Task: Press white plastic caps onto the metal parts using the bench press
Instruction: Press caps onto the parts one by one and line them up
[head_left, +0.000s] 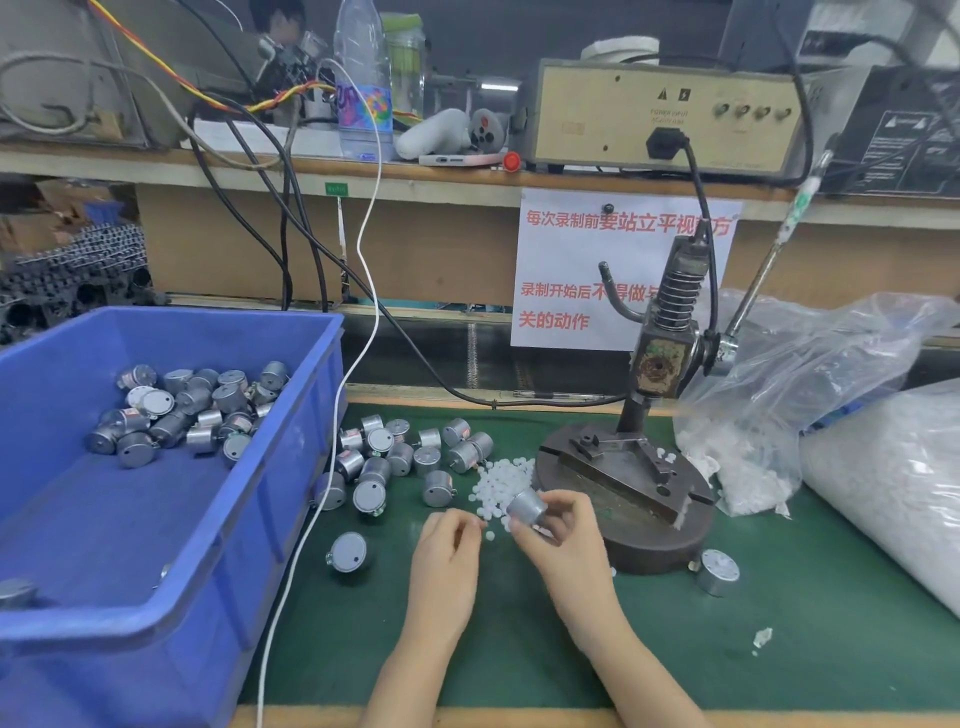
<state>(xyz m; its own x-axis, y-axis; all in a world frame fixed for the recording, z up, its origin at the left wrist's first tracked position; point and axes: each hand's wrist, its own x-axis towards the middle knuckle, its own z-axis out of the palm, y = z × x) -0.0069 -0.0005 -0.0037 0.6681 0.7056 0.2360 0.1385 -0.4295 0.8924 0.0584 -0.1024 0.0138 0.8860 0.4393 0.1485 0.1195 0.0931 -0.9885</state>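
Observation:
My right hand (563, 530) grips a small metal cylinder (525, 506) just left of the bench press base (660, 540). My left hand (451, 540) sits beside it with curled fingers at the edge of a pile of white plastic caps (501, 480); whether it pinches a cap I cannot tell. Several loose metal parts (400, 460) lie on the green mat behind the hands. The bench press (665, 358) stands upright with its lever handle (763, 275) raised to the right.
A blue bin (171, 566) with several metal parts stands at the left. A white cable (332, 441) hangs across its right edge. Clear plastic bags of caps (831, 415) fill the right side. Single metal parts lie at the mat's left (349, 552) and by the press base (718, 571).

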